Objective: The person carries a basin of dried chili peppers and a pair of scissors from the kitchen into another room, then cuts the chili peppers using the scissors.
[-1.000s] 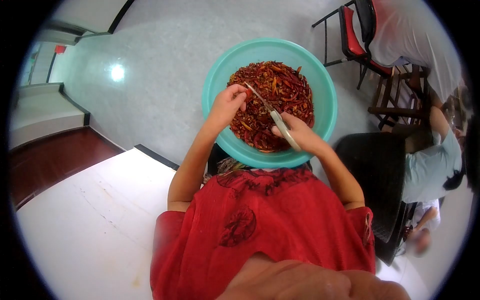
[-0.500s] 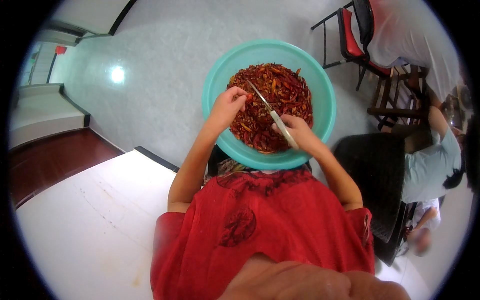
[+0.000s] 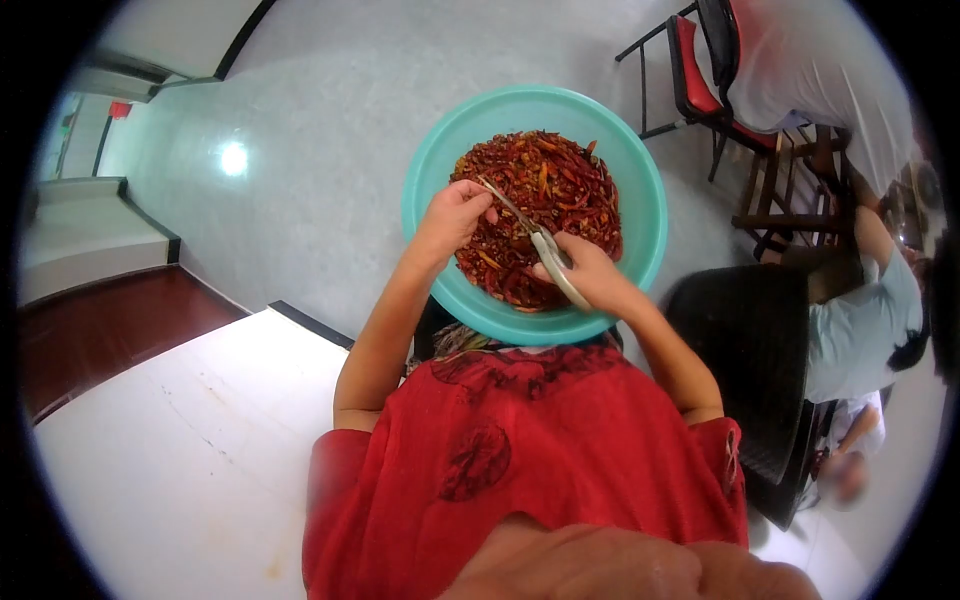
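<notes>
A wide turquoise basin (image 3: 640,200) holds a heap of dried red chilies (image 3: 575,185), whole pods mixed with cut pieces and seeds. Over the heap, my right hand (image 3: 590,275) grips scissors (image 3: 547,248) with pale handles, their handles spread apart. The blades point up and left, and their tips reach the fingertips of my left hand (image 3: 455,215). That hand is closed in a pinch above the left part of the heap. A red chili showed at its fingertips half a second ago; now the fingers mostly hide it.
The basin rests at my lap. A white tabletop (image 3: 180,430) is at my left. To the right are a red and black chair (image 3: 695,75), a dark basket-like object (image 3: 740,350) and other people, one in a light blue sleeve (image 3: 860,330).
The scissors' handles have spread wider, and the blade tips have moved left to my left fingertips. The red chili at those fingers is less visible. The basin sits slightly lower in view.
</notes>
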The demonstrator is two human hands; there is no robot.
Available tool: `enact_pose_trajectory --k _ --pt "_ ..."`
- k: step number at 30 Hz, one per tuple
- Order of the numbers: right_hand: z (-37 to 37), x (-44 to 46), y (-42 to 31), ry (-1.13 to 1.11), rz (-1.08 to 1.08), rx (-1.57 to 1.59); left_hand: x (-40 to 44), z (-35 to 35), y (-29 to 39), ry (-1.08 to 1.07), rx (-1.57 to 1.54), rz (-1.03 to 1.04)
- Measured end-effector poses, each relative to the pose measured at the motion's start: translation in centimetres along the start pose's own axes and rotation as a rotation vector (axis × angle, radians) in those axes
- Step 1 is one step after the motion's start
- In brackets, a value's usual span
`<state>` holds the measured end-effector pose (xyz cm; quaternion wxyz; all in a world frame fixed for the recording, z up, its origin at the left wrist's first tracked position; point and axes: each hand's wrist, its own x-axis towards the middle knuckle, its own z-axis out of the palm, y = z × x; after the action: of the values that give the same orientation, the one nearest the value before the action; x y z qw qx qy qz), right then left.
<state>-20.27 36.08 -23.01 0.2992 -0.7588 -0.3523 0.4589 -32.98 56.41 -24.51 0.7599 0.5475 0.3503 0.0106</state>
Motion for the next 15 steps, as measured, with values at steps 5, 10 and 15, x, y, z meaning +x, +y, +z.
enact_pose_trajectory --k 5,10,15 --pt "0.5 0.1 0.7 0.043 -0.003 -0.033 -0.5 -0.4 -0.3 -0.036 -0.162 0.021" --pt "0.4 0.0 0.7 0.023 -0.025 0.002 -0.3 -0.5 -0.4 0.003 -0.223 0.054" --pt "0.5 -0.3 -0.2 0.035 -0.084 0.069 -0.3 -0.5 -0.3 -0.014 -0.284 0.103"
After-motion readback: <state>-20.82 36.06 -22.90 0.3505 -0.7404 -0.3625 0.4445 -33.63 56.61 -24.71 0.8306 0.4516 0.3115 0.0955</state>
